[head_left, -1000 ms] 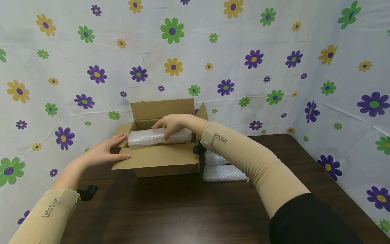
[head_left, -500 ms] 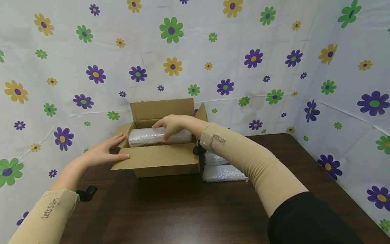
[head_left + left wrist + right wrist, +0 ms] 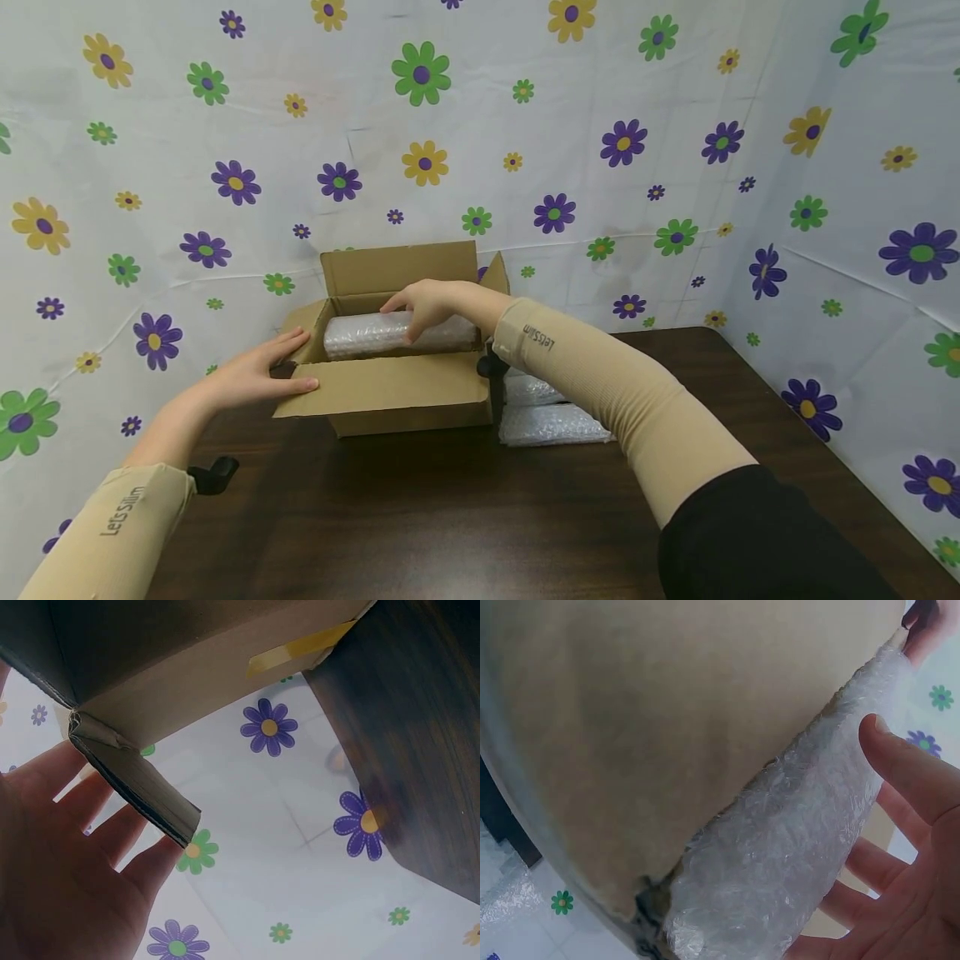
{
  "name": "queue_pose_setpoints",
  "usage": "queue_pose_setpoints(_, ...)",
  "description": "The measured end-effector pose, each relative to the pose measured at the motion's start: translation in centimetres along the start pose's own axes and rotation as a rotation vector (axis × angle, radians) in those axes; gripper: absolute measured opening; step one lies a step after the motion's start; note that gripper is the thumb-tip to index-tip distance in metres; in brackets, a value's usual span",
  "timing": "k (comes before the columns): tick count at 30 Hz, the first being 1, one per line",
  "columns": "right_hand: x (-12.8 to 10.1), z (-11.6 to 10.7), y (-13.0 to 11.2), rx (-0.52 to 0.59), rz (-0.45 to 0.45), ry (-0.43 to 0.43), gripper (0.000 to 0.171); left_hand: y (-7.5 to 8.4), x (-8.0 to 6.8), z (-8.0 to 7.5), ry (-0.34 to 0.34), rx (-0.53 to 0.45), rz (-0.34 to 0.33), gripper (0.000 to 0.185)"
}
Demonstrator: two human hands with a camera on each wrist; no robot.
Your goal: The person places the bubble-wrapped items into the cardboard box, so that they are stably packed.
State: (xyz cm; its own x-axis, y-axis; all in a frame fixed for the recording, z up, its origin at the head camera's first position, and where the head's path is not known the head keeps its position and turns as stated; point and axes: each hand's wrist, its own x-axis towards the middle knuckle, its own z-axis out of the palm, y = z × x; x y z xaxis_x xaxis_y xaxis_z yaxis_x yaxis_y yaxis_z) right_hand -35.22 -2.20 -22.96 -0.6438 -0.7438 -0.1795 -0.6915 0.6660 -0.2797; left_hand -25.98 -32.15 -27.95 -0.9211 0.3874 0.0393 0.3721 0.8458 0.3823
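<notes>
Stretching across the near foreground is the dark wooden desk (image 3: 450, 517), its bare grain running from the bottom edge toward the middle, with both sleeved forearms reaching out over it. Flowered cloth (image 3: 675, 125) is hanging behind and along the right side, closing the space in like a booth, and the desk's far right corner is meeting it.

On the left, the left hand (image 3: 255, 371) is lying open, fingers straight, pressing the left flap of the cardboard box (image 3: 405, 400); the left wrist view is showing the flap's edge resting across those spread fingers. The box is standing at mid-desk, all flaps up or folded out, its front flap hanging forward.

The right hand (image 3: 427, 308) is reaching in from the right, over the box's right wall, fingers curling over a bubble-wrapped roll (image 3: 375, 333) that is lying lengthwise inside the open top. The right wrist view is showing thumb and fingers cupping the roll against the cardboard wall.

Just beside the box's right wall, more bubble-wrapped packages (image 3: 551, 421) are lying on the desk, partly hidden by the right forearm. Beyond the box, only a narrow strip of desk is separating it from the cloth; right of the packages, open surface is running to the edge.
</notes>
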Motion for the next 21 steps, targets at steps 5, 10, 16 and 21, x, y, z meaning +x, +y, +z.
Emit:
queue_pose_setpoints(5, 0.07, 0.18, -0.1, -0.017, -0.004, -0.011, 0.066, 0.03, -0.06, -0.03, 0.0, -0.002, -0.003, 0.091)
queue_pose_setpoints(10, 0.23, 0.25, -0.06, -0.012, -0.002, -0.02, 0.067, 0.01, -0.05, -0.05, -0.001, 0.0, -0.002, 0.091)
queue_pose_setpoints(16, 0.27, 0.42, 0.08, -0.007, 0.003, -0.024, 0.067, -0.02, -0.05, -0.07, -0.007, -0.01, -0.002, 0.091)
queue_pose_setpoints(21, 0.13, 0.56, 0.1, 0.003, 0.004, -0.023, 0.067, -0.14, 0.07, -0.04, -0.007, -0.012, 0.004, 0.091)
